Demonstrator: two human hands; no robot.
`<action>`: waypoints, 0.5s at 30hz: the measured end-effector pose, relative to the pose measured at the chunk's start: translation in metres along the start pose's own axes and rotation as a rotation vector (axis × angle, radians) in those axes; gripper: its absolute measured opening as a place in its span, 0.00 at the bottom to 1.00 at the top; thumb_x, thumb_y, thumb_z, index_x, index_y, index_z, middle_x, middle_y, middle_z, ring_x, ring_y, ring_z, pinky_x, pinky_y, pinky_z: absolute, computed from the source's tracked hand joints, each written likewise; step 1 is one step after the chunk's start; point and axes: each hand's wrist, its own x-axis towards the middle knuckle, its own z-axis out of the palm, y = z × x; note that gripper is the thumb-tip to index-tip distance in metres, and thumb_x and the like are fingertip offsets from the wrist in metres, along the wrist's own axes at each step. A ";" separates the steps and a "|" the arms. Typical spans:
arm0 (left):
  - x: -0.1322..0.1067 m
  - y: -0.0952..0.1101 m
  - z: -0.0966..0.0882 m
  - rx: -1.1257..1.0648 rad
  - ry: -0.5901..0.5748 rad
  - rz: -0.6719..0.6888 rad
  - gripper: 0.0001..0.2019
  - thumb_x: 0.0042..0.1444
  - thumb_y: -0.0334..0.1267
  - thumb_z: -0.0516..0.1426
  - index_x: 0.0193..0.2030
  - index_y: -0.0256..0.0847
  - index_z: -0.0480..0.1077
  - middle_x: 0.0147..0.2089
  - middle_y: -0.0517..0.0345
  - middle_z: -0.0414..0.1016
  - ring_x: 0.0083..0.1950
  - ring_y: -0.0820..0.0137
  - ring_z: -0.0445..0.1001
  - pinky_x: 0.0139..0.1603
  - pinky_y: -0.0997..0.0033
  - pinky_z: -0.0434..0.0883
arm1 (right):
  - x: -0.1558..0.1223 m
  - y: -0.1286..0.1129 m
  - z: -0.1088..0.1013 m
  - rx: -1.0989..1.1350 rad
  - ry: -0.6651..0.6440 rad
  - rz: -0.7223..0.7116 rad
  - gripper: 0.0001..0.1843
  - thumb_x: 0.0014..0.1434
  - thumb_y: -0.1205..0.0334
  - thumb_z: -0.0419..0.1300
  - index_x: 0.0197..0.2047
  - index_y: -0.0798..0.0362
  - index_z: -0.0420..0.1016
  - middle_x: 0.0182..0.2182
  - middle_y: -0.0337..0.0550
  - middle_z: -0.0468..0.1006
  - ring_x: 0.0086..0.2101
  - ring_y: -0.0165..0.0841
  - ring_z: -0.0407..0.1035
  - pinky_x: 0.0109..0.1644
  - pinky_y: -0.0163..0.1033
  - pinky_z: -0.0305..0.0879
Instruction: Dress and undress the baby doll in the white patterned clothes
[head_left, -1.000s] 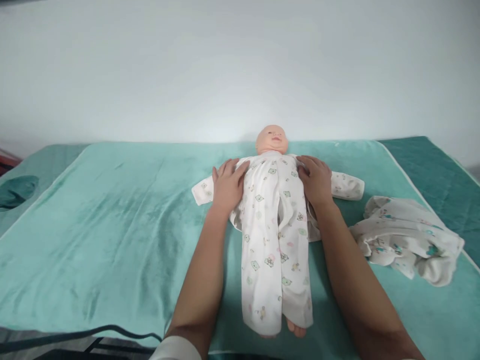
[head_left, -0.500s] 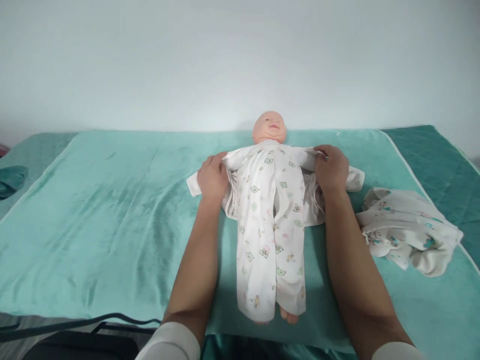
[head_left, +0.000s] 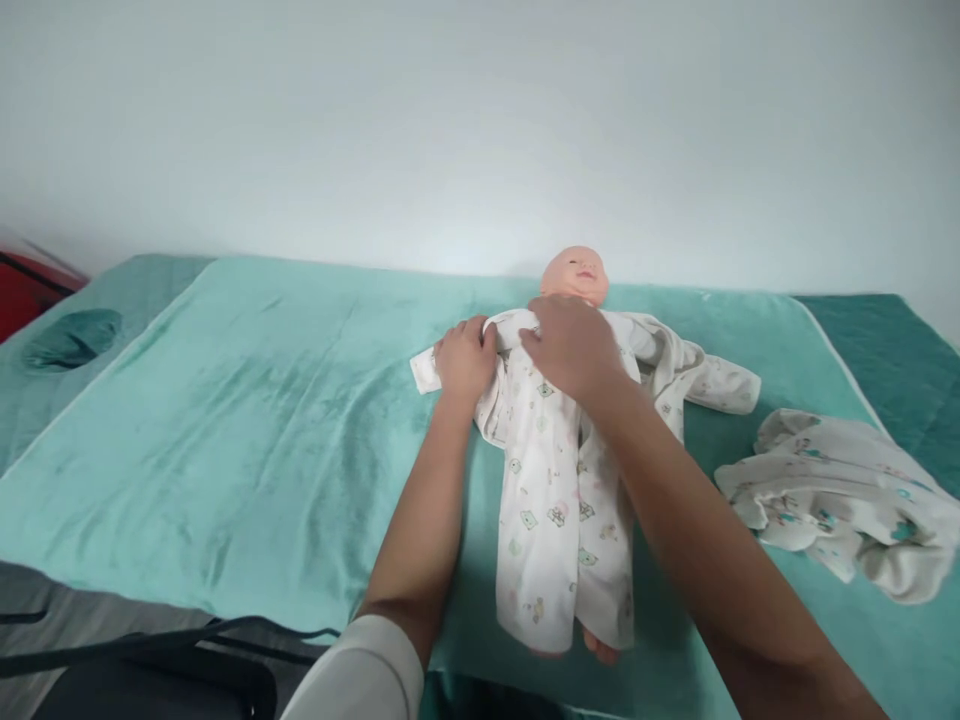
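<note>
Broad room is offered by the sheet at left, edged above by the wall. Right of centre, the clothed doll is touched by the left hand and right hand (half-curled; pinching cannot be told).

head view | from above, outside the near long edge of the bed, at the foot end of the doll | faces forward and down, taking in both far corners and the wall | close, forearms in foreground

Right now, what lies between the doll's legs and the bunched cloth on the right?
In the head view, the person's right forearm crosses that stretch, with turquoise sheet showing on either side.
</note>
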 end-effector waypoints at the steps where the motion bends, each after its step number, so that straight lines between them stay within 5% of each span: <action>1: 0.001 -0.001 -0.002 -0.003 -0.013 -0.006 0.18 0.71 0.45 0.47 0.56 0.47 0.75 0.55 0.48 0.81 0.58 0.55 0.76 0.58 0.56 0.67 | 0.012 -0.012 0.006 -0.096 -0.098 -0.031 0.13 0.67 0.64 0.54 0.49 0.57 0.76 0.49 0.60 0.77 0.51 0.53 0.70 0.55 0.56 0.64; 5: 0.003 -0.003 -0.007 0.011 -0.067 -0.050 0.18 0.71 0.43 0.46 0.53 0.48 0.76 0.53 0.49 0.82 0.56 0.57 0.77 0.53 0.60 0.67 | 0.044 -0.034 0.031 -0.260 -0.296 -0.127 0.16 0.67 0.70 0.51 0.51 0.62 0.77 0.52 0.64 0.75 0.54 0.55 0.68 0.54 0.57 0.64; 15: 0.006 -0.012 -0.008 -0.004 -0.038 -0.170 0.16 0.68 0.38 0.47 0.46 0.46 0.78 0.49 0.50 0.83 0.52 0.58 0.79 0.49 0.61 0.67 | 0.042 -0.003 0.024 -0.422 -0.345 -0.253 0.18 0.54 0.68 0.64 0.50 0.55 0.77 0.48 0.58 0.78 0.48 0.53 0.71 0.47 0.53 0.65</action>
